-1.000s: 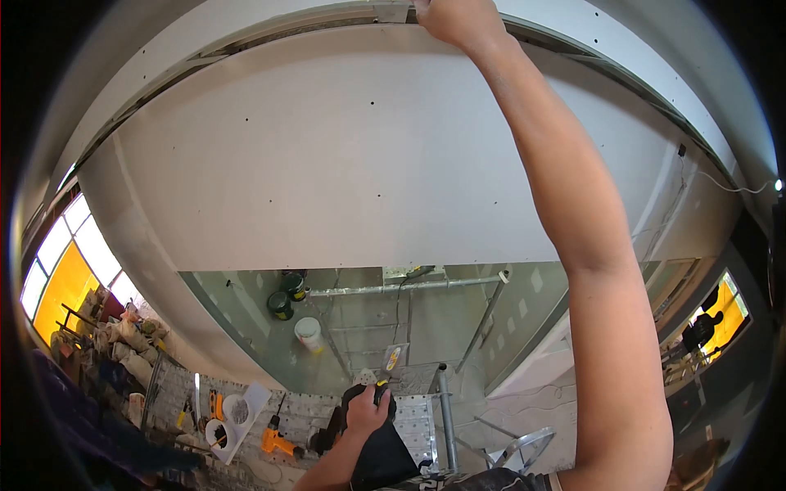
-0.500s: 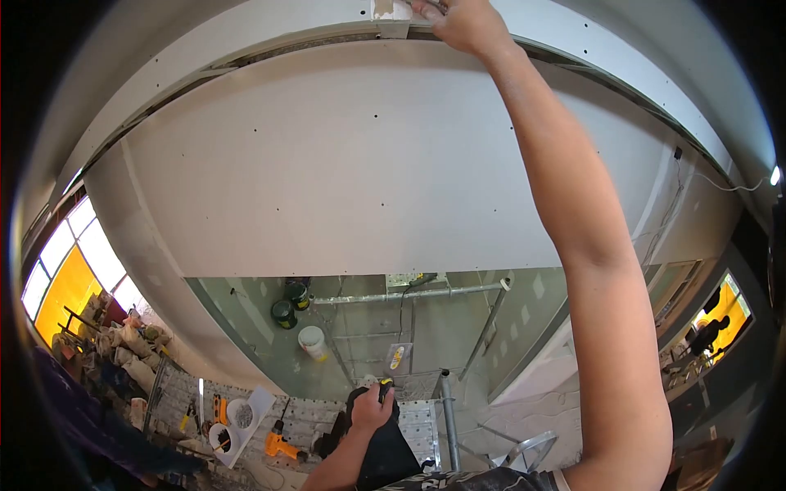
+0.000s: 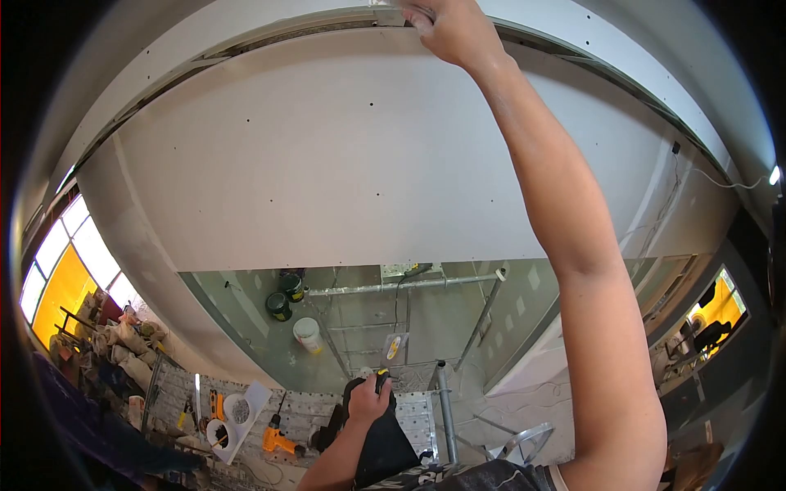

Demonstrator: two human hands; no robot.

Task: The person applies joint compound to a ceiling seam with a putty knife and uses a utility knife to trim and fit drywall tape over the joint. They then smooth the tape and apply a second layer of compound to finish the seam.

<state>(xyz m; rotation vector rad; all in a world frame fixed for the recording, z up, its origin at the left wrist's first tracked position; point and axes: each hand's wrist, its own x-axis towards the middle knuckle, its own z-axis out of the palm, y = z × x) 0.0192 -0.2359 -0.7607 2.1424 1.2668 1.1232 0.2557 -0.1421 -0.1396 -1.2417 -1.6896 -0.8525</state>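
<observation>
The right hand point(image 3: 449, 29) is stretched overhead with its fingers curled against the dark seam point(image 3: 246, 42) along the top edge of the white plasterboard ceiling panel point(image 3: 344, 155). I cannot tell whether its grip is clenched on anything there. Far below, the left hand point(image 3: 370, 401) has its grip clenched around the yellow-and-black handle of a flat grey-bladed trowel point(image 3: 394, 347), held blade-up above the perforated metal scaffold platform point(image 3: 315, 412), where an orange power drill point(image 3: 274, 440) lies off to one side.

Construction site: drywall point(image 3: 327, 164), scaffold point(image 3: 443, 409), drill point(image 3: 274, 440)
</observation>
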